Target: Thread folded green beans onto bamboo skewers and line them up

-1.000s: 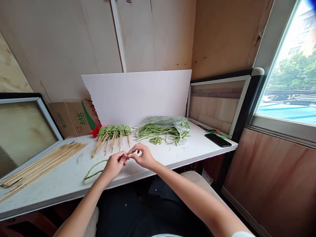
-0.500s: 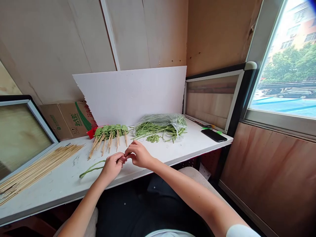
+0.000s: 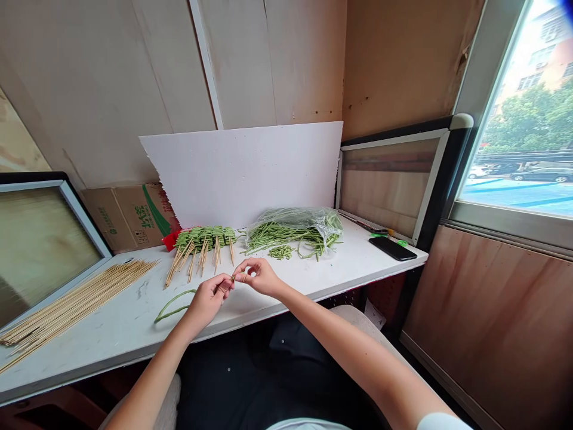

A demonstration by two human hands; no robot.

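Observation:
My left hand (image 3: 209, 298) is closed around a long green bean (image 3: 169, 314), whose looped length trails out to the left just over the white table. The fingertips of my right hand (image 3: 260, 278) pinch at the bean's end, right against the left fingertips; the end itself is mostly hidden by the fingers. Beyond my hands lie bean skewers (image 3: 203, 240), green folded beans threaded on sticks that point toward me. A small pile of short bean pieces (image 3: 280, 252) sits in front of a clear plastic bag (image 3: 299, 216) full of long beans.
Many bare bamboo skewers (image 3: 85, 298) spread over the left side of the white table (image 3: 268, 304). A black phone (image 3: 393, 248) lies near the right edge. A white foam board (image 3: 246, 173) and a cardboard box (image 3: 129, 218) stand at the back.
My fingertips have shifted slightly and the right hand's fingers have opened out a little from the pinch. The bean's loop has widened. The whole view has moved slightly.

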